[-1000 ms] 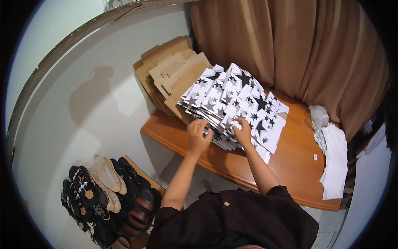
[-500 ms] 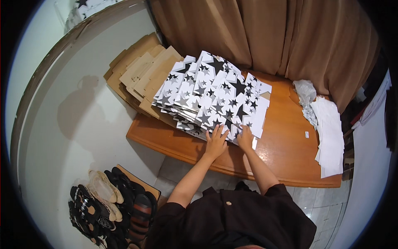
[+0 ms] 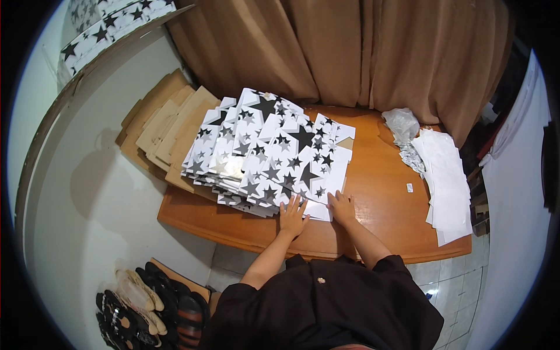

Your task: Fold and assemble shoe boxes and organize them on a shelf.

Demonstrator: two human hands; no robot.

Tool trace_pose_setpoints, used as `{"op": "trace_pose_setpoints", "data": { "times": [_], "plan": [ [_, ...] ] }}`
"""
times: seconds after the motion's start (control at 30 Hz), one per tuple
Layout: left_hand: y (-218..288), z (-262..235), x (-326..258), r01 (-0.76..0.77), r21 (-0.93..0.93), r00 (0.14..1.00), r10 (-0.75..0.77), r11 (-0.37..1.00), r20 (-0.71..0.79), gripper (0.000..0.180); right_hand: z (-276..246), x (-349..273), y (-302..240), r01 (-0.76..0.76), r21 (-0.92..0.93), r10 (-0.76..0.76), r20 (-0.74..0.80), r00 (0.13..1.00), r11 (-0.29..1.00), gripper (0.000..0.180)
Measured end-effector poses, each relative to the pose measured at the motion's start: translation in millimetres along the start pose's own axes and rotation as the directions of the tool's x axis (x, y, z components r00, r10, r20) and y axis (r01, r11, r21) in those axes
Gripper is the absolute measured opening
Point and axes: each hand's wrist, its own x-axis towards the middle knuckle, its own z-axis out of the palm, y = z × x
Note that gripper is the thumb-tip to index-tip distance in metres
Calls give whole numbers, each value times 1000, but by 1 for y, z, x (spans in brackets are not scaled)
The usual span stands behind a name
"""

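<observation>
A stack of flat cardboard sheets [image 3: 274,154], white with black and grey stars, leans across the wooden table [image 3: 379,198]. My left hand [image 3: 293,216] lies with spread fingers on the near edge of the top sheets. At their near right corner, my right hand [image 3: 342,208] touches the white border with its fingers stretched out. Neither hand grips anything that I can see. Some sheets overlap unevenly, and the lower ones are mostly hidden.
Plain brown cardboard pieces [image 3: 169,131] lie left of the stack against the wall. On the table's right are a crumpled clear plastic bag [image 3: 401,125], white paper sheets [image 3: 446,181] and a small white tag [image 3: 409,188]. Shoes [image 3: 154,303] stand on the floor at lower left.
The whole view has shifted, so the table and stack sit further left in it. Both hands have drawn back toward the near edge of the top sheets.
</observation>
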Motion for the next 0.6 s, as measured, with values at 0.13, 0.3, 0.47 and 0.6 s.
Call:
{"op": "trace_pose_setpoints", "data": {
  "times": [0.13,0.3,0.47,0.6],
  "plan": [
    [-4,8,3,38,-172,989,-62,984,-134,80,7,-22,20,97,-132,-113,-120,986,987,42],
    [22,-11,8,57,-246,955,-125,968,-269,83,-15,-60,41,50,-115,-72,-199,977,992,37],
    [76,-40,21,-264,-195,943,211,944,-256,61,-59,-91,20,40,-25,-47,-359,932,999,31],
    [105,-67,37,-460,-236,843,338,856,-419,36,-101,-106,13,96,36,-65,-510,858,995,24]
  ]
}}
